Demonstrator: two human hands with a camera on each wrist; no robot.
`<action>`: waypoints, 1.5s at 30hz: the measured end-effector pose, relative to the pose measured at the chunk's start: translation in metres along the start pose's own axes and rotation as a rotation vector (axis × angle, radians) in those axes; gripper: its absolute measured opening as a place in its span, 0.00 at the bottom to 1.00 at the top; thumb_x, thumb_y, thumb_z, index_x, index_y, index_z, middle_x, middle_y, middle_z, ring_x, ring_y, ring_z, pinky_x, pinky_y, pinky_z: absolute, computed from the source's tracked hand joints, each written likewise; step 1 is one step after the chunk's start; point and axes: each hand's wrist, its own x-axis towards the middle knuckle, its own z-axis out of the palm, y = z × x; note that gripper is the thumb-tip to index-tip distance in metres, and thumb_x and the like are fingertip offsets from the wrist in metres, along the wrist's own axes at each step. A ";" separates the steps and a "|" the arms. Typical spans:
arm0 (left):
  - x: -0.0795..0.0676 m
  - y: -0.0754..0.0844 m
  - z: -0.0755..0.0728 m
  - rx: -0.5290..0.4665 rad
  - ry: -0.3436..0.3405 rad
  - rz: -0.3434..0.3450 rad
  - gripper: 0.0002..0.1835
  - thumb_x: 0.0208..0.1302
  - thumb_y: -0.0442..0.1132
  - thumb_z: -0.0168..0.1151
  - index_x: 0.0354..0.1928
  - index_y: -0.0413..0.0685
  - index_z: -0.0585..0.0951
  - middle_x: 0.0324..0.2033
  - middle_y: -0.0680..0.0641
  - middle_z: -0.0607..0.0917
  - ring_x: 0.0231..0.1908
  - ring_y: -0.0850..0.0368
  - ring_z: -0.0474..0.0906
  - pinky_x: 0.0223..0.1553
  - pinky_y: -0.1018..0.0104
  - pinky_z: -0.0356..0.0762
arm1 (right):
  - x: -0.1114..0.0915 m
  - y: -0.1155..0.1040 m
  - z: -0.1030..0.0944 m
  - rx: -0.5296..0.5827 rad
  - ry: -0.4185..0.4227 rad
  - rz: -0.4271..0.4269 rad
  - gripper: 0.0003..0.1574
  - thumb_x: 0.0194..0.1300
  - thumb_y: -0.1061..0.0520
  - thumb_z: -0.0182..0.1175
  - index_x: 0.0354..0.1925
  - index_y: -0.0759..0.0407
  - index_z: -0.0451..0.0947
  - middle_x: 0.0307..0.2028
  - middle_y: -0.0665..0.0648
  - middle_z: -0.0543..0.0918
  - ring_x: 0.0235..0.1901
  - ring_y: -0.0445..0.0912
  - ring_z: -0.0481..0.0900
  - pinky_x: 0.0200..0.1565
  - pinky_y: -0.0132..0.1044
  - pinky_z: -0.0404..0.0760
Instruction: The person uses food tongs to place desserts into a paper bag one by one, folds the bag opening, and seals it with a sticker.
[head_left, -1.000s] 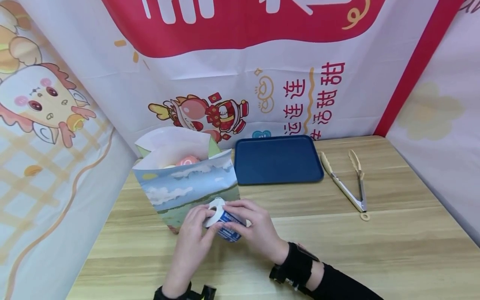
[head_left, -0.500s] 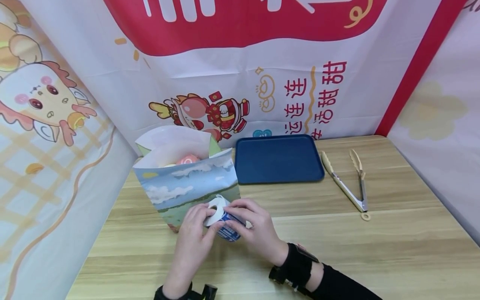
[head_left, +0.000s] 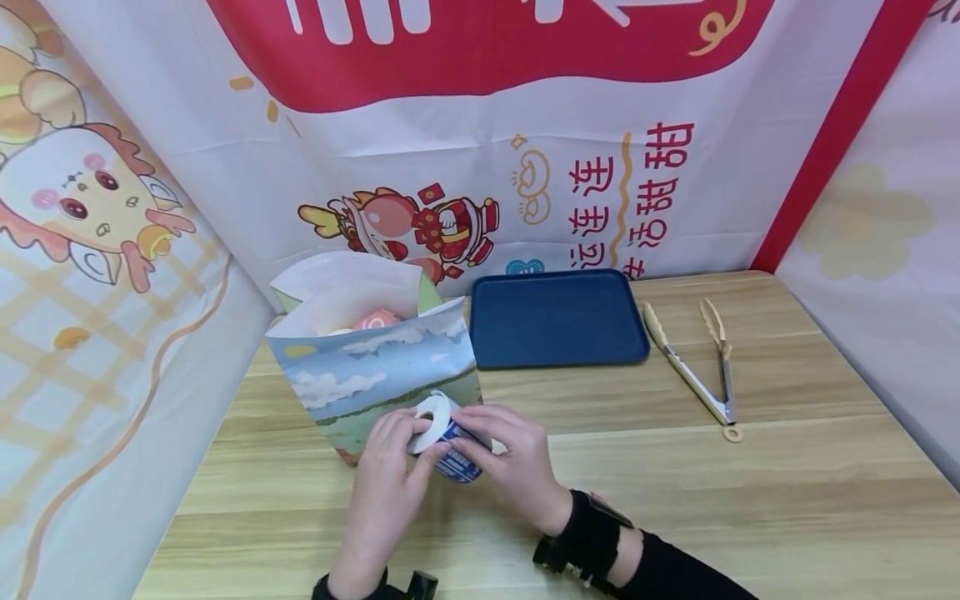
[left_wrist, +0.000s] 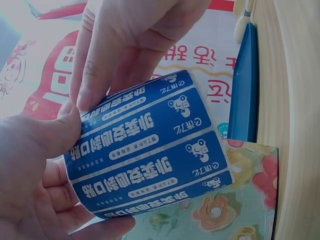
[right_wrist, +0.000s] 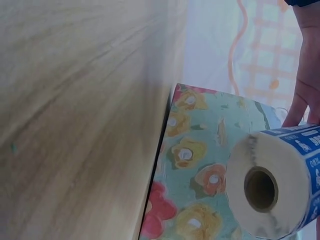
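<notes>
Both hands hold a roll of blue stickers point(head_left: 459, 461) just in front of a paper bag point(head_left: 382, 367). My left hand point(head_left: 388, 479) grips one end, its fingers curled around the rim by the white core hole. On the other side, my right hand point(head_left: 517, 467) pinches the roll's edge with thumb and fingers. The left wrist view gives a close look at the sticker roll point(left_wrist: 150, 150), with rows of white print and a little scooter figure on each label. Its pale end face and brown core show in the right wrist view, where my right hand is mostly out of frame.
Pink and pale items point(head_left: 377, 320) peek out of the bag's open top. Behind and to the right lies a dark blue tray point(head_left: 558, 321). Metal tongs point(head_left: 701, 379) with beige tips lie spread beside it. A printed cloth point(head_left: 450, 158) hangs along the table's back edge.
The right wrist has shifted slightly left and down, its fingers moving a little on the roll. A small loose paper end stands up at the roll's top. Bag, tray and tongs stay put.
</notes>
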 end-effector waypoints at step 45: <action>0.000 0.007 -0.007 -0.114 -0.147 -0.249 0.11 0.53 0.37 0.69 0.36 0.41 0.80 0.44 0.41 0.83 0.49 0.49 0.74 0.51 0.47 0.74 | 0.022 0.011 -0.017 -0.151 -0.050 -0.622 0.05 0.58 0.66 0.62 0.31 0.65 0.85 0.31 0.60 0.88 0.35 0.48 0.84 0.37 0.37 0.85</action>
